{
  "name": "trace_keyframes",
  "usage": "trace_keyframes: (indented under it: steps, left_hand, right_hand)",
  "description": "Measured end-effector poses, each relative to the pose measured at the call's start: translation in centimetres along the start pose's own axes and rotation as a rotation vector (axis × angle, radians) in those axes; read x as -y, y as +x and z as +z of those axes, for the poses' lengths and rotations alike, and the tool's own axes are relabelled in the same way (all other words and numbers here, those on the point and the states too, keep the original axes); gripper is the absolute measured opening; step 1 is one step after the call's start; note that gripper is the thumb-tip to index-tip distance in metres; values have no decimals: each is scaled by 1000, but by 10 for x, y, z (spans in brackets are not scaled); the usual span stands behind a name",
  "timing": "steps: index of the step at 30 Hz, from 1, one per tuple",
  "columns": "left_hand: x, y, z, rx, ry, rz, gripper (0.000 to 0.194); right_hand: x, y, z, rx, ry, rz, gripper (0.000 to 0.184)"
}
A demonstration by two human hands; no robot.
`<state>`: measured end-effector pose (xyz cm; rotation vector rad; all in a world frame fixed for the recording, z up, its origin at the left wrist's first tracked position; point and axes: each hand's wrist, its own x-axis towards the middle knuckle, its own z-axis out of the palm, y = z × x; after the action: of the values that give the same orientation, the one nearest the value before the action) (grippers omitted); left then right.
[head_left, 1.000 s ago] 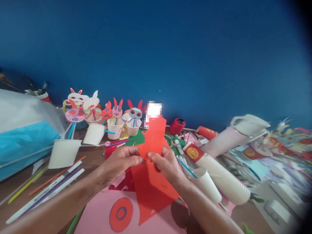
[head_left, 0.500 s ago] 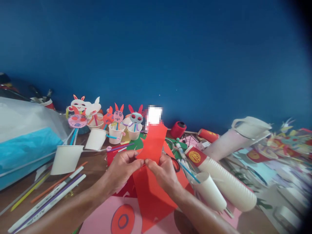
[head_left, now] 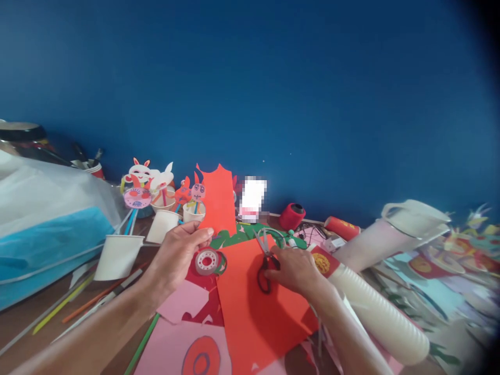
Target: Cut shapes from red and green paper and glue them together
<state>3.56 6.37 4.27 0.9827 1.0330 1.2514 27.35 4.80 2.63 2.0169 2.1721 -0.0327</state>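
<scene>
My left hand (head_left: pixel 185 247) pinches the bottom corner of an orange-red paper piece (head_left: pixel 219 200) with a jagged top edge, held upright. A roll of tape (head_left: pixel 207 260) lies just below that hand. My right hand (head_left: pixel 295 268) is closed on the black handles of a pair of scissors (head_left: pixel 264 273), whose blades point away from me and stand slightly apart. Beneath the scissors a larger orange-red sheet (head_left: pixel 253 323) lies on the table, over pink paper (head_left: pixel 160 349) bearing an orange ring drawing.
Paper animal faces on sticks stand in white cups (head_left: pixel 119 258) at the left. Markers (head_left: pixel 105 299) and a plastic bag (head_left: pixel 50 229) lie there too. To the right are a stack of paper cups (head_left: pixel 378 307), a pitcher (head_left: pixel 386 234) and a red spool (head_left: pixel 292 216).
My hands have parted. The left has carried the paper piece leftward, and the right has let go of it and taken hold of the scissors. The tape roll has come into view.
</scene>
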Motion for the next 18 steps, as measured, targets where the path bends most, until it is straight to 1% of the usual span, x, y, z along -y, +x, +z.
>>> trace_keyframes:
  steps: [3, 6, 9, 12, 13, 15, 16, 18]
  left_hand:
    - [0, 3, -3, 41, -27, 22, 12]
    - [2, 4, -4, 39, -56, 17, 11]
    - [3, 4, -3, 40, -85, 19, 13]
    - [-2, 3, -3, 28, -119, 15, 13]
    - [-4, 3, -2, 21, -131, 10, 12]
    - [-8, 2, -3, 13, -149, 12, 14]
    - [-9, 2, -3, 10, -154, 20, 15]
    - [-10, 2, -4, -10, -155, 47, 17]
  right_hand:
    - [4, 3, 8, 7, -17, 1, 44]
    - [6, 5, 11, 8, -21, 24, 48]
    - [5, 7, 11, 10, -25, 26, 38]
    - [-3, 4, 0, -4, 38, 31, 30]
    - [-8, 2, -6, 2, 98, 35, 30]
    - [-19, -5, -21, 75, 341, -5, 32]
    - [-24, -10, -28, 106, 521, -41, 34]
    - [-31, -19, -40, 66, 924, -95, 40]
